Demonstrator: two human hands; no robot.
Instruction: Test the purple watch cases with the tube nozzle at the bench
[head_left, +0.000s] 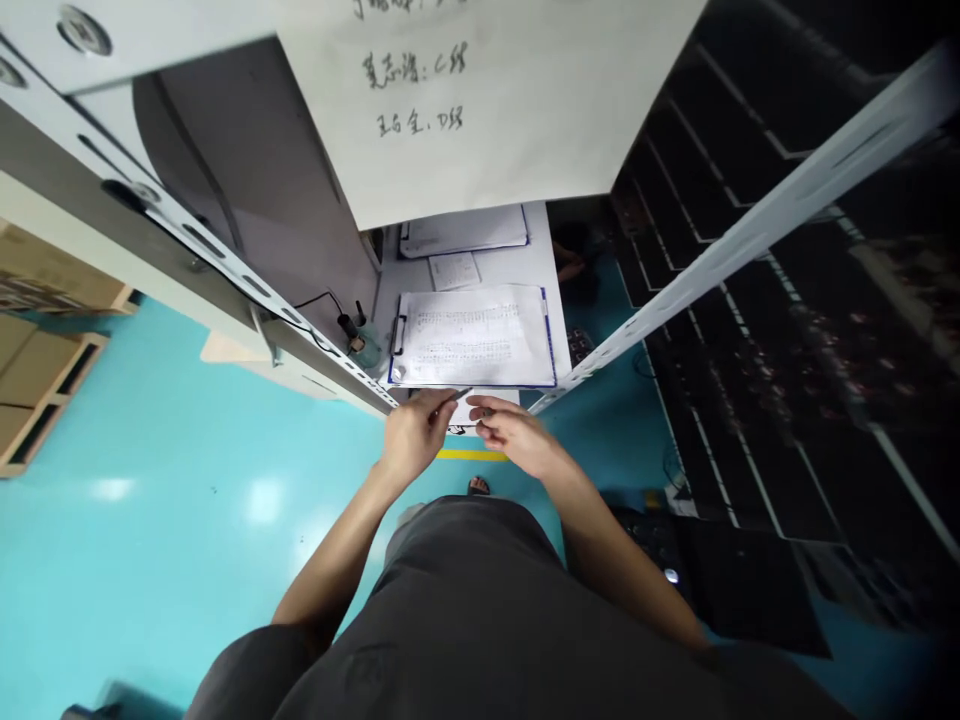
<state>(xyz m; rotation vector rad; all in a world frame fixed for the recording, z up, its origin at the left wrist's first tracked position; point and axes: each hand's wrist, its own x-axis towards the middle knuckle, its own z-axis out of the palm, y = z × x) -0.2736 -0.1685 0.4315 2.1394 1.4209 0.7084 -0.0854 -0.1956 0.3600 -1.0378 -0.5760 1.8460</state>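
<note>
My left hand [415, 432] is closed on a thin dark pen-like object [460, 394], whose tip points toward my other hand. Just to the right, my right hand [515, 432] has its fingers curled, with something small and dark between them that I cannot make out. Both hands are at the near edge of a white shelf, a small gap apart. Beyond them a clipboard [472, 335] with printed, written-on sheets lies flat on the shelf. Behind it are a small paper [454, 270] and a second clipboard [465, 230].
A handwritten sheet [487, 120] hangs at the top. A clear container [364, 345] with dark items stands left of the clipboard. Slotted metal posts [750, 230] flank the shelf. Dark racks fill the right; a wooden pallet [52, 400] lies far left. Another person's hand [571, 266] shows behind.
</note>
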